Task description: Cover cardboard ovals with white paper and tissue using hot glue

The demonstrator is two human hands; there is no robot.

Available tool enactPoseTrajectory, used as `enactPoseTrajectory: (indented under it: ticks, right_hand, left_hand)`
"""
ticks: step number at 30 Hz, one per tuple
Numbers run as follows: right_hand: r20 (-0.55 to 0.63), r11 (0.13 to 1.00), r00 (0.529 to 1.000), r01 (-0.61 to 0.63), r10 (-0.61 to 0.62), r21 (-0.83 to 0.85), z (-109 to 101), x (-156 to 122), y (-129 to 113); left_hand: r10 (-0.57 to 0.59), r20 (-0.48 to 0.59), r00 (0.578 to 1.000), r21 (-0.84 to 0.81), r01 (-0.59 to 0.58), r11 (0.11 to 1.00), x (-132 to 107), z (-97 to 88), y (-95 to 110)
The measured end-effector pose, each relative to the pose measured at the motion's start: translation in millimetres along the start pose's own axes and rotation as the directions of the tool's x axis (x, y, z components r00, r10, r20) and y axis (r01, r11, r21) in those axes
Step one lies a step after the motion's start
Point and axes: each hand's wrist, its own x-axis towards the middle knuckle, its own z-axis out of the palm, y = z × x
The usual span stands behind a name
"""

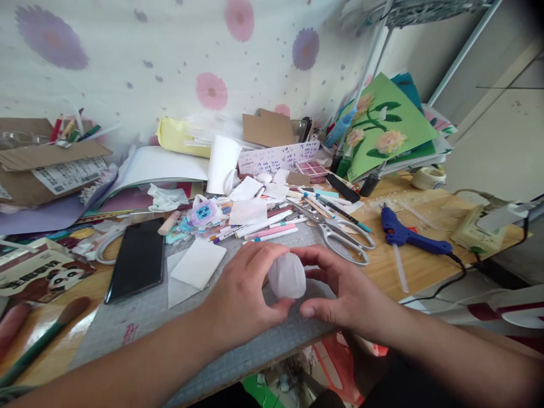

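Between my two hands is a small white rounded roll point(287, 276), held above the front of a grey cutting mat point(170, 340). My left hand point(250, 283) is closed on its left side, fingers over the top and thumb underneath. Curled fingers of my right hand point(340, 283) rest against its top and right side; the right thumb lies close to its lower edge. What the roll is made of, I cannot tell. Just behind the hands lie silver scissors point(340, 232) and several marker pens point(272, 226). White paper squares point(199, 263) lie left of my left hand.
A black phone point(138, 260) and a makeup brush point(51, 334) lie at left. On the right is a blue glue gun point(410, 232) with its cord, near a power strip point(480, 226). Papers, a cardboard box point(55, 164) and a green flower picture point(386, 124) crowd the back.
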Motion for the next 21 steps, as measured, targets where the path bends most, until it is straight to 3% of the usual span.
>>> enactPoseTrajectory:
  ticks: [2,5,8,11,15,18,21]
  right_hand:
    - [0.001,0.997,0.999,-0.046,0.046,0.068,0,2,-1]
    - [-0.109,0.995,0.989,-0.098,0.101,0.037,-2,7,-2]
    - [-0.231,0.993,0.967,-0.112,0.105,-0.02,-3,14,-1]
    - [-0.235,0.99,0.967,-0.122,0.104,-0.064,-2,20,-1]
    - [-0.206,0.983,0.969,-0.157,0.134,-0.099,-3,28,-2]
    - [-0.25,0.981,0.955,-0.182,0.16,-0.069,-12,37,2]
    - [-0.336,0.977,0.925,-0.208,0.178,-0.056,-26,47,12]
  left_hand:
    - [0.025,-0.025,0.999,0.004,-0.025,1.0,0,-0.1,0]
    - [0.078,-0.035,0.996,0.017,-0.078,0.997,1,-0.2,-2]
    - [0.118,0.009,0.993,0.027,-0.118,0.993,2,-0.6,-3]
    - [0.131,0.056,0.99,0.014,-0.132,0.991,3,-0.5,-3]
    - [0.092,0.066,0.994,0.003,-0.093,0.996,3,-1.8,-3]
    - [0.061,0.055,0.997,0.014,-0.062,0.998,6,-8.6,-8]
    - [-0.074,0.031,0.997,0.03,0.073,0.997,11,-20.1,-19]
